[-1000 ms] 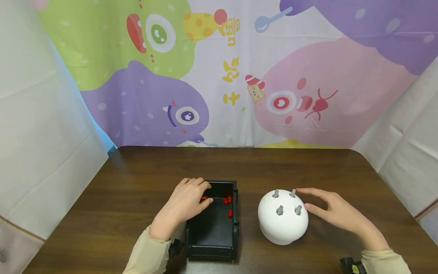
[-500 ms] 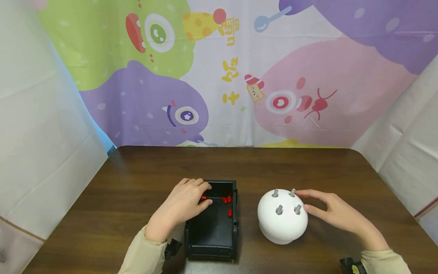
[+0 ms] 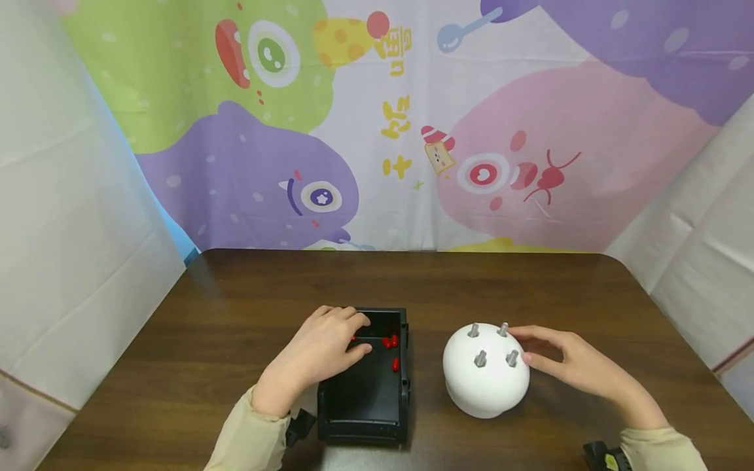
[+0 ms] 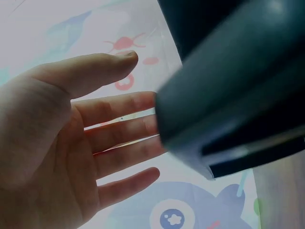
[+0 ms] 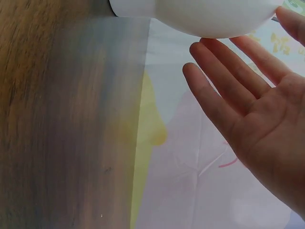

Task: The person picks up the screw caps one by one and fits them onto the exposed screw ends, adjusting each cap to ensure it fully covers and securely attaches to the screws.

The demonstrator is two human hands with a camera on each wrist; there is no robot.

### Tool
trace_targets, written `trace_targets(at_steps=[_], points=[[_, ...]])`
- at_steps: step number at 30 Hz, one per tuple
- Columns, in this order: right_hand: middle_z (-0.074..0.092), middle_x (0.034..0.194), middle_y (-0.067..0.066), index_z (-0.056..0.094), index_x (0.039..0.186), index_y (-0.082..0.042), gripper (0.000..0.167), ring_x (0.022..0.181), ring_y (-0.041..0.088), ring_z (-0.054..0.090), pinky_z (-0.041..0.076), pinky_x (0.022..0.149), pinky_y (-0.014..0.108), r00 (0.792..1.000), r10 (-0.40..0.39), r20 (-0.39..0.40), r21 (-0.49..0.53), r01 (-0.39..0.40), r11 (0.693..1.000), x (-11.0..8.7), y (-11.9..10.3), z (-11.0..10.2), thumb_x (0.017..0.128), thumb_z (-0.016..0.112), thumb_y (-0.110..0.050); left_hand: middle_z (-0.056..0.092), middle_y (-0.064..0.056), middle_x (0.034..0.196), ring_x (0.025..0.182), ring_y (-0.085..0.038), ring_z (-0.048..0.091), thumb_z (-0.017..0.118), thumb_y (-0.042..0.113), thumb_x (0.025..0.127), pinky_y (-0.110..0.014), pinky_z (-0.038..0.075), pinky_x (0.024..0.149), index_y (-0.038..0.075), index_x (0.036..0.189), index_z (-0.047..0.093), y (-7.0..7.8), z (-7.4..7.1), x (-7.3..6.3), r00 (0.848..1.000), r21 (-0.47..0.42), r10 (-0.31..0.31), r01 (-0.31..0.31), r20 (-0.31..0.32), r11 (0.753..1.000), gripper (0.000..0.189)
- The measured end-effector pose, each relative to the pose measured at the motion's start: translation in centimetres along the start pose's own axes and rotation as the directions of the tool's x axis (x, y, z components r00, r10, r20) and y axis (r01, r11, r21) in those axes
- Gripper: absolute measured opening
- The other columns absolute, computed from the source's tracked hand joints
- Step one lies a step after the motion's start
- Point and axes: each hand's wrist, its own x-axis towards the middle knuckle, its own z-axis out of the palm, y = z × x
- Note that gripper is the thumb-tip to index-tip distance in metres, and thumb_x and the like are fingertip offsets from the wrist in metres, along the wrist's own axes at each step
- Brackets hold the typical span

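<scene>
My left hand [image 3: 324, 347] is over the left wall of a black plastic bin [image 3: 365, 428], its thumb and fingertips reaching above the inside. In the left wrist view its fingers [image 4: 126, 129] are spread and fairly straight, partly hidden by the bin's edge. Small red pieces [image 3: 394, 364] lie in the bin; one is mostly covered by the left hand. To the right stands a white rounded object [image 3: 485, 389] with several grey metal bolt-like pegs [image 3: 480, 358] on top. My right hand [image 3: 571, 360] touches its right side with extended fingers; the right wrist view shows the open palm [image 5: 276, 114].
Everything stands on a dark wooden table [image 3: 235, 288]. A printed cartoon curtain [image 3: 406, 216] hangs behind its far edge, with white cloth [image 3: 76, 216] at the sides. The bin and the white object stand a short gap apart.
My left hand has shifted slightly to the right over the bin, covering more of one red piece. The right hand stays almost still beside the white object.
</scene>
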Motion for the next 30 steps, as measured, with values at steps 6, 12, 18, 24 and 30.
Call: trace_targets(at_steps=[6, 12, 18, 24, 30], points=[[0.058, 0.121, 0.008, 0.052, 0.125, -0.014, 0.039, 0.099, 0.004, 0.059, 0.049, 0.079, 0.025, 0.999, -0.008, 0.032, 0.075, 0.005, 0.997, 0.1, 0.3, 0.1, 0.087, 0.060, -0.016, 0.062, 0.002, 0.104, 0.095, -0.016, 0.059, 0.064, 0.037, 0.082, -0.037, 0.041, 0.088, 0.015, 0.109, 0.063, 0.5, 0.0, 0.1, 1.000, -0.006, -0.001, 0.001, 0.030, 1.000, 0.034], [0.058, 0.121, 0.008, 0.052, 0.125, -0.015, 0.040, 0.098, 0.004, 0.059, 0.049, 0.077, 0.026, 0.999, -0.004, 0.037, 0.068, 0.001, 0.998, 0.1, 0.4, 0.2, 0.086, 0.061, -0.017, 0.061, 0.002, 0.104, 0.096, -0.017, 0.059, 0.062, 0.038, 0.084, -0.039, 0.041, 0.089, 0.015, 0.109, 0.062, 1.0, 0.3, 0.4, 0.998, -0.028, 0.000, 0.001, 0.060, 1.000, 0.034], [0.058, 0.121, 0.007, 0.052, 0.125, -0.015, 0.040, 0.098, 0.004, 0.059, 0.049, 0.077, 0.026, 0.999, -0.003, 0.033, 0.068, 0.001, 0.998, 0.1, 0.6, 0.2, 0.086, 0.062, -0.017, 0.062, 0.002, 0.105, 0.097, -0.018, 0.059, 0.062, 0.036, 0.084, -0.040, 0.042, 0.090, 0.016, 0.109, 0.062, 1.5, 0.9, 0.8, 0.997, -0.038, 0.007, -0.004, 0.079, 0.999, 0.032], [0.058, 0.121, 0.006, 0.052, 0.125, -0.017, 0.040, 0.098, 0.003, 0.059, 0.049, 0.077, 0.025, 0.999, 0.005, 0.033, 0.060, -0.007, 0.998, 0.1, 0.6, 0.2, 0.086, 0.061, -0.018, 0.063, 0.002, 0.103, 0.095, -0.018, 0.060, 0.066, 0.032, 0.082, -0.038, 0.043, 0.088, 0.015, 0.107, 0.063, 1.8, 1.7, 1.2, 0.998, -0.029, 0.012, -0.011, 0.056, 1.000, 0.031], [0.058, 0.121, 0.006, 0.052, 0.125, -0.017, 0.040, 0.098, 0.003, 0.059, 0.049, 0.077, 0.025, 0.999, 0.016, 0.032, 0.064, -0.018, 0.998, 0.1, 0.5, 0.2, 0.086, 0.061, -0.018, 0.062, 0.002, 0.099, 0.090, -0.016, 0.059, 0.068, 0.030, 0.080, -0.038, 0.043, 0.087, 0.014, 0.104, 0.064, 2.3, 2.2, 1.4, 0.997, -0.026, -0.008, 0.010, 0.071, 1.000, 0.029]])
